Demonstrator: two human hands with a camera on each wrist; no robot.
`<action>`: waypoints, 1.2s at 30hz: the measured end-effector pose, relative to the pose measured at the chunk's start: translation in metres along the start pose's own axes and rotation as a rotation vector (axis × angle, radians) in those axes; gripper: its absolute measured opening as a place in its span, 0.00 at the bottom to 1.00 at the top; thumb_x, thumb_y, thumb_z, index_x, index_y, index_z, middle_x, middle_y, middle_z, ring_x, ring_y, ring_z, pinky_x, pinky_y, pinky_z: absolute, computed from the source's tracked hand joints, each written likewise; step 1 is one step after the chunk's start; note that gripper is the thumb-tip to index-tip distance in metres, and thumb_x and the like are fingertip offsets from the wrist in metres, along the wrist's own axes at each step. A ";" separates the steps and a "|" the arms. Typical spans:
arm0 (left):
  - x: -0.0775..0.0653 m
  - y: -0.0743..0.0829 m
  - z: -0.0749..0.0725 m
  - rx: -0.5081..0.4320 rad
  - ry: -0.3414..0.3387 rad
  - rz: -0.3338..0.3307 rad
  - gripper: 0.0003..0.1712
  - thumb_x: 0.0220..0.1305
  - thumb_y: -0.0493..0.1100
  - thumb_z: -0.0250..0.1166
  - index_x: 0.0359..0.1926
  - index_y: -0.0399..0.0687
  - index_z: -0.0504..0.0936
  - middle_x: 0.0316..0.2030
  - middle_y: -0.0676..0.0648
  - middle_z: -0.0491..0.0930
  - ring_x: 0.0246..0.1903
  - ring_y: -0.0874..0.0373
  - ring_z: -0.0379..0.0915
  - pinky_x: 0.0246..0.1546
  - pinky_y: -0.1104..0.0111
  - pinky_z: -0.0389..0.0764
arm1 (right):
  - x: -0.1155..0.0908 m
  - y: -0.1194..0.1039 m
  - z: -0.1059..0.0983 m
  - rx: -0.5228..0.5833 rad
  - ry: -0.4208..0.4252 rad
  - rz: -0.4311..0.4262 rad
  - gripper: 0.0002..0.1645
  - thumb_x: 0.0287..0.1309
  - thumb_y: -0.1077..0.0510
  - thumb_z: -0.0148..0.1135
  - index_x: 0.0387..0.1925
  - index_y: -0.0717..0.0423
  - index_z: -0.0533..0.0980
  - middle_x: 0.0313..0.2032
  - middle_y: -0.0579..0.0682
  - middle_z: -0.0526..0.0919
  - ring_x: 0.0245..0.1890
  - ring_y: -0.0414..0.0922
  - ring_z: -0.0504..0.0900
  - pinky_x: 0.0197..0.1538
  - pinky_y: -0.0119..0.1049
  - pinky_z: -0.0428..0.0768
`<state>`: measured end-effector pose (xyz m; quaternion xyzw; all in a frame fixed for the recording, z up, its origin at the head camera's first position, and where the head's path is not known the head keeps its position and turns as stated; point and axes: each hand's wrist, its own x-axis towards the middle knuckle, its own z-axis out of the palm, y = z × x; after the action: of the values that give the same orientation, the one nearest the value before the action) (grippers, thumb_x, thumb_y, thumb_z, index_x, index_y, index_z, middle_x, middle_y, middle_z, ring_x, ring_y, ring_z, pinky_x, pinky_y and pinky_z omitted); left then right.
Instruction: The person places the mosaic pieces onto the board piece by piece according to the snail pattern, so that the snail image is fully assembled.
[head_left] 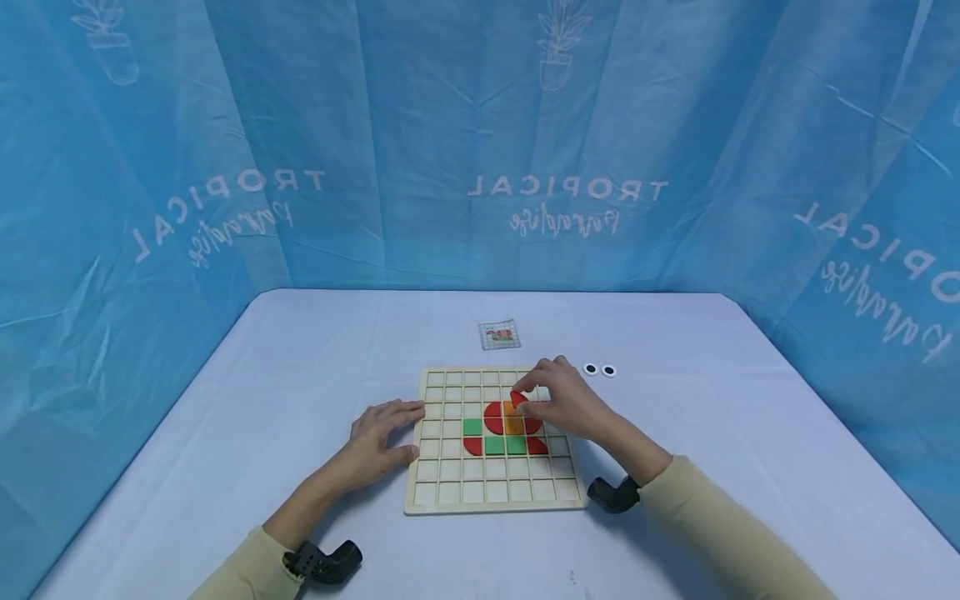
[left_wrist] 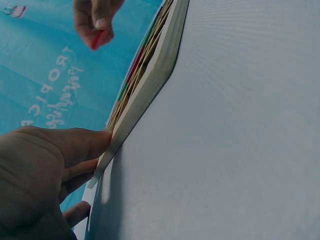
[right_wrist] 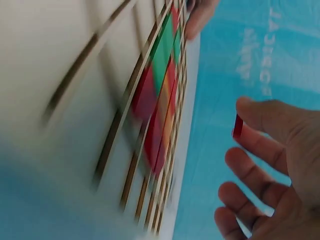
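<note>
A wooden grid board (head_left: 450, 495) lies on the table, with red, green and orange tiles in its middle cells. My right hand (head_left: 568, 404) pinches a red tile (right_wrist: 238, 126) between thumb and index finger, its other fingers loosely bent. In the head view that tile is over the upper end of the orange tiles (head_left: 513, 426). Rounded red tiles (head_left: 492, 419) flank the orange ones, and green square tiles (head_left: 494, 446) lie below. At the board's left edge, my left hand (head_left: 375, 443) rests with fingers extended, the thumb touching the side in the left wrist view.
Beyond the board lies a small picture card (head_left: 499, 335) with a grid and coloured figure. Two round black-and-white pieces (head_left: 600, 370) sit to the right of the board's far corner. Blue printed curtains (head_left: 420, 242) enclose the white table (head_left: 337, 337) at the back and sides.
</note>
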<state>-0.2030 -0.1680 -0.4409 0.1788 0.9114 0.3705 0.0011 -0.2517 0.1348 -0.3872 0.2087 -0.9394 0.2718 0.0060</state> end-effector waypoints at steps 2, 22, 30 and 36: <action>0.000 -0.001 0.000 0.000 0.001 0.002 0.32 0.55 0.41 0.66 0.62 0.45 0.72 0.66 0.46 0.66 0.69 0.39 0.48 0.63 0.39 0.44 | 0.006 -0.011 0.007 0.004 0.012 0.005 0.13 0.47 0.51 0.72 0.39 0.43 0.84 0.39 0.42 0.80 0.45 0.42 0.68 0.43 0.36 0.73; 0.000 -0.001 0.001 0.001 0.003 0.013 0.32 0.55 0.41 0.66 0.62 0.44 0.72 0.66 0.45 0.66 0.68 0.38 0.48 0.63 0.39 0.44 | 0.045 -0.037 0.048 -0.116 -0.110 0.019 0.14 0.49 0.48 0.70 0.40 0.45 0.84 0.39 0.45 0.80 0.39 0.43 0.67 0.41 0.36 0.69; 0.001 -0.001 0.000 0.006 -0.006 -0.007 0.32 0.55 0.41 0.66 0.63 0.45 0.72 0.67 0.46 0.66 0.69 0.39 0.48 0.64 0.39 0.43 | 0.047 -0.031 0.051 -0.145 -0.124 0.001 0.14 0.49 0.47 0.70 0.39 0.44 0.84 0.36 0.44 0.80 0.37 0.42 0.67 0.38 0.35 0.67; 0.000 0.000 0.000 0.003 -0.016 -0.022 0.32 0.56 0.42 0.65 0.63 0.46 0.71 0.67 0.45 0.65 0.69 0.39 0.47 0.64 0.39 0.42 | 0.047 -0.030 0.053 -0.155 -0.126 -0.015 0.12 0.50 0.46 0.69 0.38 0.43 0.84 0.35 0.43 0.79 0.37 0.42 0.67 0.39 0.36 0.67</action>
<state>-0.2033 -0.1677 -0.4407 0.1720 0.9138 0.3678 0.0123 -0.2776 0.0663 -0.4113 0.2312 -0.9546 0.1844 -0.0350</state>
